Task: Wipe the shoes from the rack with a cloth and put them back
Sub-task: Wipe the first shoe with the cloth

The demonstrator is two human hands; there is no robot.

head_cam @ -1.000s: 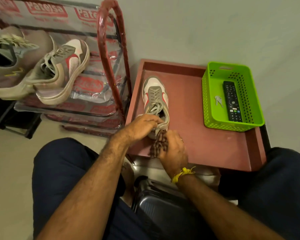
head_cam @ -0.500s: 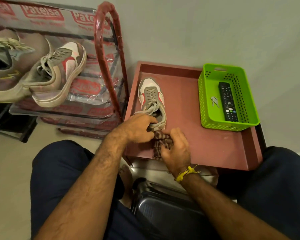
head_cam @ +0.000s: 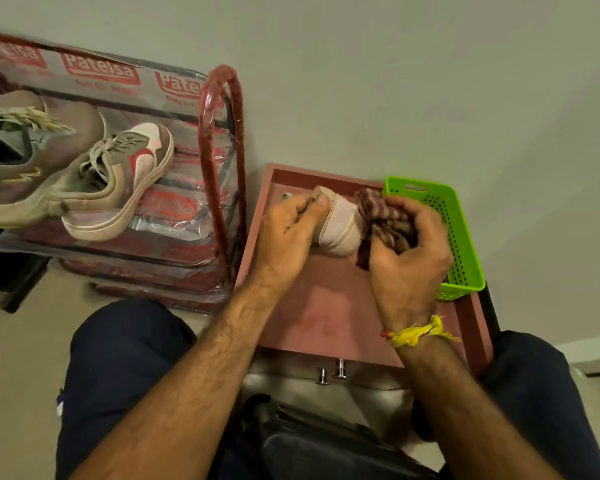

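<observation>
Fingers: left hand point(head_cam: 288, 225) fingers curled round one end of the sneaker point(head_cam: 338, 230), thumb on top; right hand point(head_cam: 407, 251) fingers bunched tight round the striped cloth point(head_cam: 381, 220)
Sneaker: turned on its side over the red tray table point(head_cam: 326, 320), pale sole edge facing up, between the two hands; can't tell if it's touching the tray or lifted off it
Cloth: brownish striped rag, scrunched up and pressed against the sneaker's right end
Green basket point(head_cam: 465, 258): perforated plastic, sits at the far right of the tray, just beside the right hand; the hand blocks most of the inside so can't tell what's in it
Shoe rack point(head_cam: 219, 168): to the left, red frame wrapped in printed plastic; top shelf holds the matching grey-and-red sneaker point(head_cam: 118, 188) tipped on its side, plus a grey shoe point(head_cam: 11, 174) at the far left edge
Wrist: yellow thread band point(head_cam: 416, 332) on the right one
Lap: dark trousers point(head_cam: 118, 368), both knees either side of the tray
</observation>
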